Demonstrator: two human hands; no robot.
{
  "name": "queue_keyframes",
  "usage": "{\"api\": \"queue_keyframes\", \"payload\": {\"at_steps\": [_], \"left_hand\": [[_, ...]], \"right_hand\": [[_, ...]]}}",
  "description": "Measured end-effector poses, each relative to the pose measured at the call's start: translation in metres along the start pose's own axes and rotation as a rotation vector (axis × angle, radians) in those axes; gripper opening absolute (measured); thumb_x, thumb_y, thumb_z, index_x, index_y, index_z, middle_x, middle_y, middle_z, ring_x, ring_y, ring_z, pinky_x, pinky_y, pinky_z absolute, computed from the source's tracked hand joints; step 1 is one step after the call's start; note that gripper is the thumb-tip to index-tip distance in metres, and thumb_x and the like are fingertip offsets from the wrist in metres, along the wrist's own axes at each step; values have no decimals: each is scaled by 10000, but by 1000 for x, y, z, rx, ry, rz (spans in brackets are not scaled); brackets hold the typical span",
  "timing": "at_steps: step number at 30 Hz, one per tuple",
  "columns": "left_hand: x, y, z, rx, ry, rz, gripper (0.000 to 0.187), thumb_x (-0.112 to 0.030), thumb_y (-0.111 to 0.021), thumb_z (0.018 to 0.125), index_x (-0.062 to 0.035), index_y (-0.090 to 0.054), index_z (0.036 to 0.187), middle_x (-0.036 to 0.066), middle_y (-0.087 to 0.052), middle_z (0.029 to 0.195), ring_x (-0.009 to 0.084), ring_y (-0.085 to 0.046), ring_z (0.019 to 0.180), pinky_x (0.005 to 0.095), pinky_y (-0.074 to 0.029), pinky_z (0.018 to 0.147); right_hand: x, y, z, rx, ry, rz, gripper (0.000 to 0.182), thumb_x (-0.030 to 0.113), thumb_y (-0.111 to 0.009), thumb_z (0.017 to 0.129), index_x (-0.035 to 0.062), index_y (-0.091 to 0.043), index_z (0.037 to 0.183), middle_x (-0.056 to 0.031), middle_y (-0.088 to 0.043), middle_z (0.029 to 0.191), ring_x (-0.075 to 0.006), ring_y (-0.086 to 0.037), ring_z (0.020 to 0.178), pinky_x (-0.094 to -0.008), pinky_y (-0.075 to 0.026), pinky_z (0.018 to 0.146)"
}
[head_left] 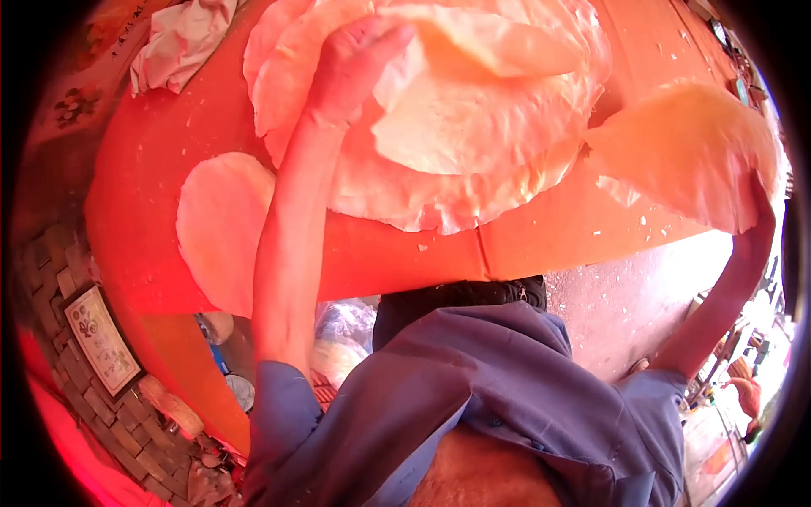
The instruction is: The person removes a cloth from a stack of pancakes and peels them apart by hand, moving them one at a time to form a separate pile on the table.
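Note:
A stack of large, thin, round flatbread-like sheets (473, 144) lies on the orange-covered table (405, 245). My left hand (359, 68) is over the far left part of the stack. Its fingers are closed on the lifted, curling edge of the top sheet (498, 51). On the right, my right hand (750, 198) grips another thin round sheet (676, 148) by its near edge, and part of the fingers is hidden. That sheet spreads over the table's right side, close to the stack. One more thin sheet (224, 224) lies left of the stack, partly behind my left forearm.
A crumpled pale cloth (182, 46) lies at the table's far left. Small flakes are scattered near the front edge. Below left are a framed print (101, 340) and a woven surface (63, 291). A clear plastic bag (345, 325) sits under the table edge.

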State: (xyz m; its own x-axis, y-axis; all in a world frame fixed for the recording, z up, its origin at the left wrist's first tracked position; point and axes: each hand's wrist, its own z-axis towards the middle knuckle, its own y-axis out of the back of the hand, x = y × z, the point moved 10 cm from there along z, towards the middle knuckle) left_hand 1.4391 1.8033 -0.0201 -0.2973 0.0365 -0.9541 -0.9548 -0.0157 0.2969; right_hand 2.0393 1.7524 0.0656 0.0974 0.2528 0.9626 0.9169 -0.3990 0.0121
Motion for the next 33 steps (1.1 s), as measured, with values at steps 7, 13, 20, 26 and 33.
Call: {"api": "queue_keyframes", "payload": {"at_steps": [7,13,20,26,33], "left_hand": [[67,21,-83,-294,478,-900,181,-170,-553,937,-36,-630,1030,85,-675,952,203,-668,871,319,-559,794],[91,-69,-219,-218,637,-844,193,-151,-558,936,-2,-623,1039,29,-635,952,103,-628,867,260,-523,726],[117,-89,-253,-306,736,-973,330,-228,-586,942,-17,-526,1188,13,-598,941,84,-566,762,249,-475,665],[110,-59,-246,-486,471,-700,231,-259,-567,958,-48,-605,874,-62,-498,743,20,-424,676,194,-373,613],[111,-70,-258,-468,389,-755,203,-245,-526,970,-51,-582,991,-47,-506,766,19,-454,607,181,-388,488]], "right_hand": [[43,-46,-11,120,335,-492,409,127,-449,965,-39,-481,1338,-164,-531,1330,-245,-497,1257,-358,-348,1096],[89,-121,17,390,431,-704,408,296,-492,977,79,-546,1318,-69,-563,1313,-153,-540,1192,-316,-393,1041],[-18,-280,-131,821,1022,-1068,304,81,-562,870,57,-637,1164,-95,-682,970,-191,-638,832,-325,-508,774],[-159,-326,-160,977,715,-1270,295,-2,-516,788,70,-655,1038,-233,-624,770,-408,-616,735,-460,-484,654],[-184,-336,-236,953,885,-1222,207,30,-547,713,63,-598,911,-168,-623,787,-381,-612,693,-466,-489,623]]}}
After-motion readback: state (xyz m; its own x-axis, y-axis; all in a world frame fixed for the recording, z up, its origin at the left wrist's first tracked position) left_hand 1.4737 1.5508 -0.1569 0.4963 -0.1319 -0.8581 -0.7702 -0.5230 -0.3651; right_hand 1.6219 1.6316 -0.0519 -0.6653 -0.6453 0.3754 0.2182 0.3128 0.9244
